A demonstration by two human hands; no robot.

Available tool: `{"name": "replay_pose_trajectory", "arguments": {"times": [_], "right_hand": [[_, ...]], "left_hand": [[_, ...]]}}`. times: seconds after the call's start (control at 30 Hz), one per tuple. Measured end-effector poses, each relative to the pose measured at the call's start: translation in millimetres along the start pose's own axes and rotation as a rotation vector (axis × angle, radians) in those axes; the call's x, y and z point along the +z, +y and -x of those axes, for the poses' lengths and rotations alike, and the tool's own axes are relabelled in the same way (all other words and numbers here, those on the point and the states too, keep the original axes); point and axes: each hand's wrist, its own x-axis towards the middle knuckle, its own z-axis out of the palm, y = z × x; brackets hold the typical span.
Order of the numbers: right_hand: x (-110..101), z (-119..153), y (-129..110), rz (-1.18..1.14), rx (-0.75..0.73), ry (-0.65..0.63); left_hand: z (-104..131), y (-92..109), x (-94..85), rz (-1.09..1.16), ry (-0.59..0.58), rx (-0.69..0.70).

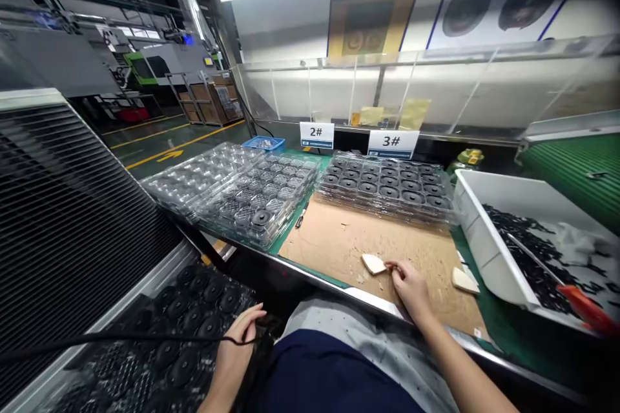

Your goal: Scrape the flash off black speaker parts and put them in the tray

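My right hand (409,287) is over the brown cardboard sheet (339,232), its fingers closed at the pointed corner of a cream wedge-shaped piece (372,264). A similar cream piece (465,281) lies farther right. Low on the left, my left hand (237,339) has its fingers stretched out and holds nothing that I can see. A black cable (145,337) crosses in front of it. Beside that hand, below table height, sit clear trays of round black parts (194,317).
A clear tray of black parts (387,184) stands behind the cardboard; another tray (261,193) holds one visible black part (261,218). A pen (301,216) lies between. At right, a white bin (494,258) holds black scraps and a red-handled tool (581,306).
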Motion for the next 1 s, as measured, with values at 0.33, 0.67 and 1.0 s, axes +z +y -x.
{"name": "replay_pose_trajectory", "arguments": {"times": [0.33,0.67,1.0], "right_hand": [[0.3,-0.2,3.1,-0.019,0.021,-0.016],[-4.5,-1.0,2.2,-0.019,0.063,-0.052],[-1.1,3.7,13.9,0.033,0.098,-0.046]], "left_hand": [[-12.7,-15.1,-16.6,-0.017,0.019,0.035],[-74.1,8.5,-46.2,-0.066,0.192,-0.112],[-231.2,14.2,-31.8,-0.178,0.179,0.006]]}}
